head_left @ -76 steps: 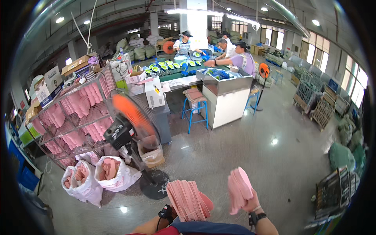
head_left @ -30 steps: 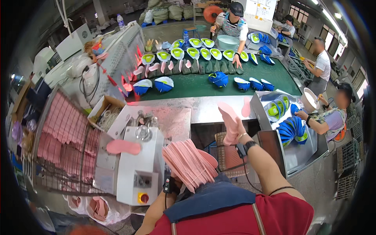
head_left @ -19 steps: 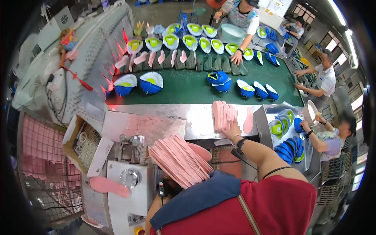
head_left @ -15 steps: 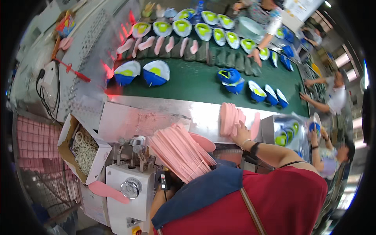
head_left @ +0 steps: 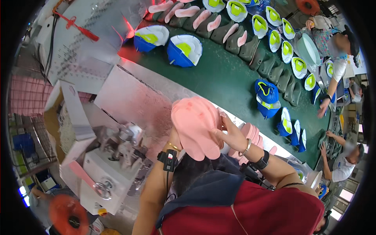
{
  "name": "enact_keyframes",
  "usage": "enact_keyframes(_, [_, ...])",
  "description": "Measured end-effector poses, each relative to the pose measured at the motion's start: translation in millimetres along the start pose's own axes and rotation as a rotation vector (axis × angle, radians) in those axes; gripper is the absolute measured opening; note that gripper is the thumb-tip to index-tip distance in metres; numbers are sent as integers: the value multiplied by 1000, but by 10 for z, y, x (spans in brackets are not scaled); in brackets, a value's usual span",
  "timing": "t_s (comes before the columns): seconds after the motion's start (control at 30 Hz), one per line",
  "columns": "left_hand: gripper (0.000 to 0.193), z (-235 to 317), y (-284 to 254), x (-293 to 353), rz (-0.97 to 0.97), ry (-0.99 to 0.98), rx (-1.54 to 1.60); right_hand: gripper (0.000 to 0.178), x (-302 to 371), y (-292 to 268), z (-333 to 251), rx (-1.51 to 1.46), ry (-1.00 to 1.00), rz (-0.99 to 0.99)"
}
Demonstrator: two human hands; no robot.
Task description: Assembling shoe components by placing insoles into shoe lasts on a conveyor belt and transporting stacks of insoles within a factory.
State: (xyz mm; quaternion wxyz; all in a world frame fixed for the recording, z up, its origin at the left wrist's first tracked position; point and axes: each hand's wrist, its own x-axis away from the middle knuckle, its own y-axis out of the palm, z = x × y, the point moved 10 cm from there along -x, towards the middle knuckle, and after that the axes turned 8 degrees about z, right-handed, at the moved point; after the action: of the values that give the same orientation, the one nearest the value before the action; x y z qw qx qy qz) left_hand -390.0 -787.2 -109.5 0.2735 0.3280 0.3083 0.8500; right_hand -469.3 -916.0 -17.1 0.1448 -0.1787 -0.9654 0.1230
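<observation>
Pink insoles (head_left: pixel 194 127) in right grip (head_left: pixel 233 135)

Bright windows (head_left: pixel 346 194) beyond a long green-topped table (head_left: pixel 219 82)

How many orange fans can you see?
2: one big orange fan at the bottom left, and a smaller orange fan at the top right, beyond the green table. More could be hidden.

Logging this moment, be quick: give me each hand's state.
Left hand: against the pink insoles, fingers hidden behind them; grip cannot be told.
Right hand: holding the same insoles at their right edge.
</observation>
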Motion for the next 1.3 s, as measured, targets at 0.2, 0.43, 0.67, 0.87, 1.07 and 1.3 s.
enact_keyframes(0.2, [46, -627, -263, 107, 375, -177, -163, 83, 104, -132, 724, -59, -102, -59])
enact_keyframes(0.43, [45, -600, -197, 581, 473, -109, -300, 55, 510, -324, 1090, -985, 513, -166])
enact_keyframes(0.67, [47, -476, -278, 713, 328, 134, -756, 50, 872, -564, 1367, -910, 443, -104])
enact_keyframes(0.87, [47, -216, 862, 1161, 334, 686, -1381, 54, 1062, -536, 1169, -745, 565, -171])
enact_keyframes(1.07, [57, -429, 1472, 1414, 278, 1105, -1919, 57, 859, -476, 1138, -870, 546, -172])
enact_keyframes(1.3, [53, -466, 1110, 1478, 382, 900, -1605, 56, 1098, -1045, 874, -1106, 442, -131])
